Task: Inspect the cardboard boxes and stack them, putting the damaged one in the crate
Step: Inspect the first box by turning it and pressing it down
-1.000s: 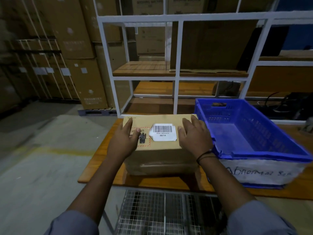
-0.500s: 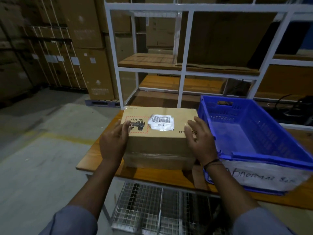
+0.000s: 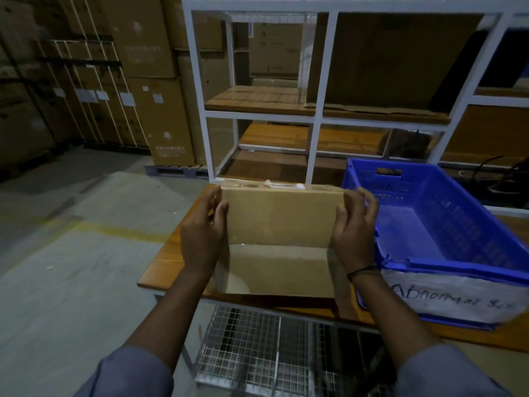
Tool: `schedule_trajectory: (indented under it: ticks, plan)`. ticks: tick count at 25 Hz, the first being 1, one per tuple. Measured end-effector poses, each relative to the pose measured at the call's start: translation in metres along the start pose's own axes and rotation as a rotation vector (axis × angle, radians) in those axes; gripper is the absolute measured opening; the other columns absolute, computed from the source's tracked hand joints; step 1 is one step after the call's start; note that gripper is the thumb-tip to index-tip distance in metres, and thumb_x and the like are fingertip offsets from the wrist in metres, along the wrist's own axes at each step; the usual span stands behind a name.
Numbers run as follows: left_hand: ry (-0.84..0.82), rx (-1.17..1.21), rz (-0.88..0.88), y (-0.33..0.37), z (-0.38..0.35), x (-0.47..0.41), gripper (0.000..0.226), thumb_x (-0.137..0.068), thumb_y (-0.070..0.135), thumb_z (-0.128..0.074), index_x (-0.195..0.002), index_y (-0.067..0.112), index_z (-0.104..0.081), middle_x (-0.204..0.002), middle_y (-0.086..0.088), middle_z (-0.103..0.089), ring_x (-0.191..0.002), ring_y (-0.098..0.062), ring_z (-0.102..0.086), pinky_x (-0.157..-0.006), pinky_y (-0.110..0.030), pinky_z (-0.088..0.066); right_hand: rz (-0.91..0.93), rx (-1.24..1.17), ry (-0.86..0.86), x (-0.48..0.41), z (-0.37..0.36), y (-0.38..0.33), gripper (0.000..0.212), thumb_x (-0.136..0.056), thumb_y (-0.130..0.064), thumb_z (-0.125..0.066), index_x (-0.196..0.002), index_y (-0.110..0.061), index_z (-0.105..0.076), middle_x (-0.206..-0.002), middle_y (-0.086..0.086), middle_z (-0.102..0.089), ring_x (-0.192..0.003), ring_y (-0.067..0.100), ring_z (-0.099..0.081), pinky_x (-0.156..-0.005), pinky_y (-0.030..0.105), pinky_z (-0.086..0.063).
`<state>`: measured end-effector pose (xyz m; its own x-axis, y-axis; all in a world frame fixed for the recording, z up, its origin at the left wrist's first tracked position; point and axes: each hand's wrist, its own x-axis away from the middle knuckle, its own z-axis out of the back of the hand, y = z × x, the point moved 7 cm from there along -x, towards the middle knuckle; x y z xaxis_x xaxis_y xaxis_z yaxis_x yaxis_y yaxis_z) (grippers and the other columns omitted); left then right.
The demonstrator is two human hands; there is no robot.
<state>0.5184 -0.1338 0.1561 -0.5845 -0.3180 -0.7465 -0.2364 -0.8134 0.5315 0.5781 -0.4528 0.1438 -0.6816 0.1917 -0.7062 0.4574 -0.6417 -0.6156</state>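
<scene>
The cardboard box (image 3: pixel 280 219) sat tilted just left of the blue crate (image 3: pixel 446 266), two plain faces turned toward the person and a strip of white label showing along its far top edge. Whether its lower edge rested on the wooden counter (image 3: pixel 169 265) I couldn't tell. The left hand (image 3: pixel 200 233) gripped the end of the box farther from the crate, thumb on the near face and fingers wrapped behind. The right hand (image 3: pixel 355 227) clasped the end nearest the crate in the same way, its fingers a little blurred, a dark band (image 3: pixel 362 272) around the wrist. The crate stood on the same counter, a white handwritten label (image 3: pixel 446 299) reading "Abnormal" on its near wall. Behind the crate rose a white metal rack (image 3: pixel 315 118) with wooden shelves. Below and left of the crate, under the counter, lay a wire mesh shelf (image 3: pixel 252 353). Far left of the crate, tall cartons (image 3: pixel 148 81) were stacked along the wall.
</scene>
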Motion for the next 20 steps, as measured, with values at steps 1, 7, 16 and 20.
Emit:
schedule_trajectory:
  ticks: [1, 7, 16, 20]
  plan:
    - [-0.031, -0.006, 0.049, -0.002, -0.006, -0.007, 0.039, -0.1, 0.018, -0.068, -0.139, 0.017, -0.062, -0.117, -0.006, -0.074, -0.101, -0.018, -0.07, -0.082, -0.022, -0.049, 0.006, 0.032, 0.017, -0.006, -0.003, -0.002, 0.031, -0.103, -0.013, -0.057, -0.133, -0.012, -0.054, -0.146, 0.008, -0.038, -0.124, 0.022, -0.054, -0.1, 0.029, -0.049]
    - [-0.444, -0.091, 0.079, -0.038, -0.069, 0.02, 0.04, -0.106, 0.03, -0.054, -0.145, 0.021, -0.057, -0.159, 0.002, -0.045, -0.139, -0.02, -0.049, -0.106, -0.035, -0.047, -0.049, 0.223, -0.337, 0.018, -0.048, 0.02, 0.034, -0.107, -0.024, -0.049, -0.139, -0.017, -0.057, -0.154, 0.007, -0.046, -0.147, 0.022, -0.037, -0.117, 0.05, -0.041]
    - [-0.631, -0.271, 0.011, -0.049, -0.085, 0.036, 0.068, -0.104, 0.065, -0.033, -0.16, 0.026, -0.034, -0.172, 0.004, -0.018, -0.137, -0.026, -0.051, -0.094, -0.042, -0.053, -0.21, 0.351, -0.719, 0.028, -0.063, 0.039, 0.061, -0.106, -0.055, -0.037, -0.161, -0.031, -0.028, -0.173, -0.003, -0.009, -0.158, 0.024, -0.013, -0.122, 0.053, -0.027]
    - [-0.691, -0.367, 0.078, -0.058, -0.091, 0.034, 0.082, -0.097, 0.077, -0.014, -0.16, 0.025, -0.028, -0.172, 0.001, -0.015, -0.135, -0.03, -0.054, -0.088, -0.043, -0.056, -0.214, 0.42, -0.794, 0.038, -0.068, 0.032, 0.067, -0.104, -0.066, -0.03, -0.162, -0.034, -0.024, -0.174, -0.002, -0.006, -0.158, 0.027, -0.016, -0.12, 0.052, -0.028]
